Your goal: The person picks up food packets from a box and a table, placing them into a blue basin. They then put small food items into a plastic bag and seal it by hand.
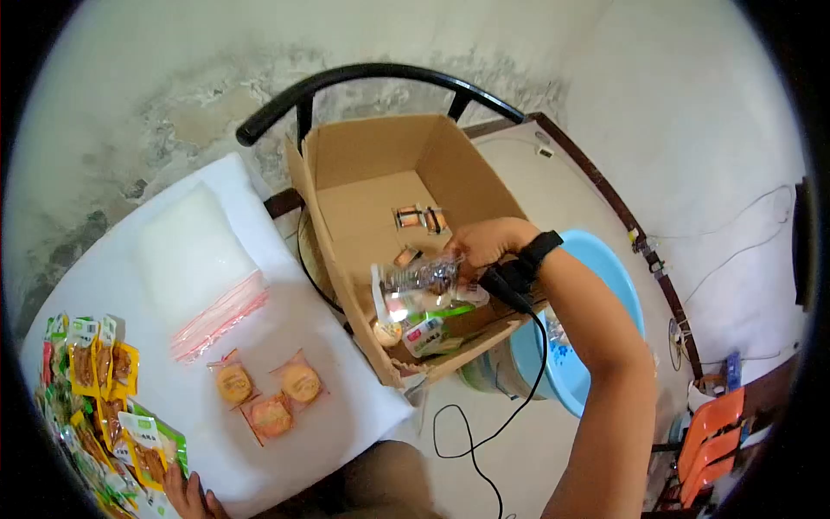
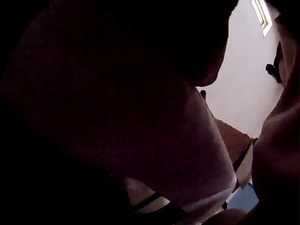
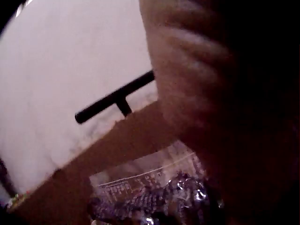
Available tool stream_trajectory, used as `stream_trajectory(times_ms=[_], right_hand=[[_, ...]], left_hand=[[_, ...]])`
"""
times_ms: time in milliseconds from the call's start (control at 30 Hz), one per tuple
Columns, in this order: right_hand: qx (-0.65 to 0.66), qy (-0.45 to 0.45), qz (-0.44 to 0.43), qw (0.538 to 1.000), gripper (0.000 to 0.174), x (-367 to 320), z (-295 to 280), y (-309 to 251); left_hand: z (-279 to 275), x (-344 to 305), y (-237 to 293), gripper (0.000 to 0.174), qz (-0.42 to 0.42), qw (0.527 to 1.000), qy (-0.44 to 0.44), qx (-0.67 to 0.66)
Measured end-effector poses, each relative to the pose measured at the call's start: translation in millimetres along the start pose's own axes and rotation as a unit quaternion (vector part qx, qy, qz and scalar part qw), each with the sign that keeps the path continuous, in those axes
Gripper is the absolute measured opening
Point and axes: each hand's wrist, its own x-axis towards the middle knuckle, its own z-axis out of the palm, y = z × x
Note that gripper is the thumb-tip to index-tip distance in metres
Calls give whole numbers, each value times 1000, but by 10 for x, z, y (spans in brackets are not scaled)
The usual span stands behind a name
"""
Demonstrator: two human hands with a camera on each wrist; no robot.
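Note:
My right hand [image 1: 488, 246] reaches into the cardboard box [image 1: 363, 138] and grips a clear plastic package with dark contents [image 1: 424, 277]; the right wrist view shows that package [image 3: 159, 201] close below the hand [image 3: 187, 79]. Under it in the box lie a green and white packet [image 1: 428, 336] and a round item [image 1: 386, 333]. Small packets [image 1: 409, 217] rest on the box floor. My left hand [image 1: 192, 497] rests at the near edge of the white-covered table, fingers extended beside yellow and green snack packets [image 1: 147, 458]. The left wrist view is mostly dark.
On the white table [image 1: 337, 381] lie three round wrapped pastries [image 1: 301, 382] and a clear zip bag [image 1: 194, 259]. A blue basin [image 1: 618, 285] stands right of the box. A black chair rail [image 1: 372, 71] curves behind it; a black cable [image 1: 471, 432] hangs from my right wrist.

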Motion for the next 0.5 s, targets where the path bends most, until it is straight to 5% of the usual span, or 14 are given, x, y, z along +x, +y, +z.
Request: stream_trajectory(times_ms=[200,300,500], right_hand=[[155,178,38,971,22,-804,19,-153],[249,249,-63,934,23,-1112,184,-430],[455,208,-233,834,33,-1154,717,-1071]], left_hand=[[11,-67,-26,30,-3,999,35,-21],[-26,-67,-40,30,12,998,50,-48],[124,-126,-71,46,18,994,94,-60]])
